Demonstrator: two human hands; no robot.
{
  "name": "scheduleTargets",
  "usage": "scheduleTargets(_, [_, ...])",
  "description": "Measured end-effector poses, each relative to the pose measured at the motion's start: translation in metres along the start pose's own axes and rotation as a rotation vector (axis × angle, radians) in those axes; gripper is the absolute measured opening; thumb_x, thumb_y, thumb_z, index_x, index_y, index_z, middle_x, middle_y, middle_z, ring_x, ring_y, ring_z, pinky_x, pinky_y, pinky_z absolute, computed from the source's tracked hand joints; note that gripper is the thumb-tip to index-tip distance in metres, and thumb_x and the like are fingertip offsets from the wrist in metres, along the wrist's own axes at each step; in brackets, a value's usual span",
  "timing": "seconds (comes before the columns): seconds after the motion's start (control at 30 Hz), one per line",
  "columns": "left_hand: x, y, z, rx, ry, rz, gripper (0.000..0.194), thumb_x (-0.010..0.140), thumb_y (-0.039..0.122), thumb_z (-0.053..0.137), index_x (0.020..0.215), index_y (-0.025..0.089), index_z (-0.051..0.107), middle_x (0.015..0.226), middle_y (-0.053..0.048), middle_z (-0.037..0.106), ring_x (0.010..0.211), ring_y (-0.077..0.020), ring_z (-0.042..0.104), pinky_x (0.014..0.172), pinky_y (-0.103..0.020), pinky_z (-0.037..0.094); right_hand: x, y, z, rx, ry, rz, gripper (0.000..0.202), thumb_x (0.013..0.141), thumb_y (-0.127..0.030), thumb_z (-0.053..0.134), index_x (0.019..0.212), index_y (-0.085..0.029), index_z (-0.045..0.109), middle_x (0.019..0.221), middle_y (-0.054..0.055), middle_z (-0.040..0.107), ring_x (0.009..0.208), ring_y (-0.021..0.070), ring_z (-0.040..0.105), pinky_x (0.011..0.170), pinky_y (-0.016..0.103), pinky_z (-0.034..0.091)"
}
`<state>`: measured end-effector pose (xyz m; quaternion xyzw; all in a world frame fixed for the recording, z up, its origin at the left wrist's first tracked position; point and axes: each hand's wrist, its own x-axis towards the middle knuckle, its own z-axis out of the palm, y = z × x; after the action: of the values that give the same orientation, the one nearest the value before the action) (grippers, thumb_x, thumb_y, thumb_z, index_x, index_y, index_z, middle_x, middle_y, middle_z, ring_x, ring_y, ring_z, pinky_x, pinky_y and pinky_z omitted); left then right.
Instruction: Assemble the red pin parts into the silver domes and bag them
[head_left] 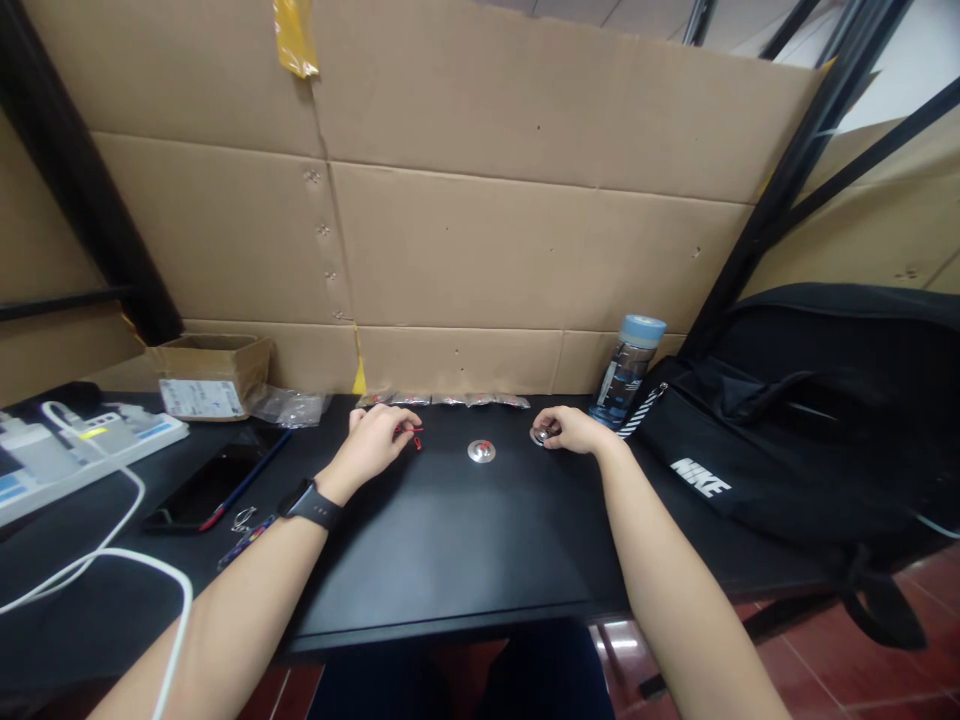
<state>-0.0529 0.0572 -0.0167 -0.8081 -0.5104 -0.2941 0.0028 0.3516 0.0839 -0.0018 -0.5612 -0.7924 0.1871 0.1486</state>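
My left hand (379, 440), with a dark watch on its wrist, has its fingers curled around a thin red cord (418, 442); a short loop of it shows below the fingertips. My right hand (574, 430) pinches a small round shiny metal disc (538, 436) at the table surface, its fingers hiding part of it. Between the two hands lies another round silver disc (481, 451) with a raised centre and some red on it. Behind them a row of several small clear packets (448, 399) runs along the cardboard wall.
A water bottle (628, 370) and a black backpack (810, 430) stand on the right. To the left are a small cardboard box (214, 370), a clear plastic bag (289, 407), a phone (217, 485), a keyring strap (246, 542) and a power strip (161, 432) with white cables.
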Motion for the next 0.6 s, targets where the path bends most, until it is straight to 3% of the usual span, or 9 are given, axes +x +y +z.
scheduleTargets(0.2, [0.001,0.004,-0.002,-0.045,0.013,0.008,0.015,0.094,0.031,0.059,0.091,0.029,0.074,0.105,-0.001,0.076,0.104,-0.0259,0.062,0.087,-0.040,0.029,-0.001,-0.015,0.001,0.032,0.154,-0.091,0.044,0.066,-0.017,0.080,0.108,-0.019,0.070,0.099,0.005,0.072,0.082,0.0169,0.064,0.076,0.028,0.050])
scheduleTargets(0.43, [-0.002,0.023,-0.001,-0.148,0.010,0.077,0.013,0.096,0.034,0.061,0.094,0.030,0.072,0.107,0.000,0.075,0.111,-0.0245,0.060,0.094,-0.042,0.031,-0.003,-0.085,0.023,0.183,0.335,-0.434,0.045,0.076,-0.022,0.078,0.120,-0.024,0.066,0.110,0.005,0.070,0.089,0.0170,0.065,0.077,0.030,0.051])
scheduleTargets(0.6, [-0.002,0.037,-0.001,-0.254,0.026,0.105,0.012,0.093,0.037,0.065,0.101,0.034,0.074,0.099,0.001,0.076,0.108,-0.0237,0.061,0.098,-0.041,0.037,-0.007,-0.119,0.043,0.220,0.343,-0.502,0.050,0.075,-0.021,0.080,0.122,-0.026,0.064,0.113,0.005,0.068,0.088,0.0167,0.066,0.075,0.030,0.052])
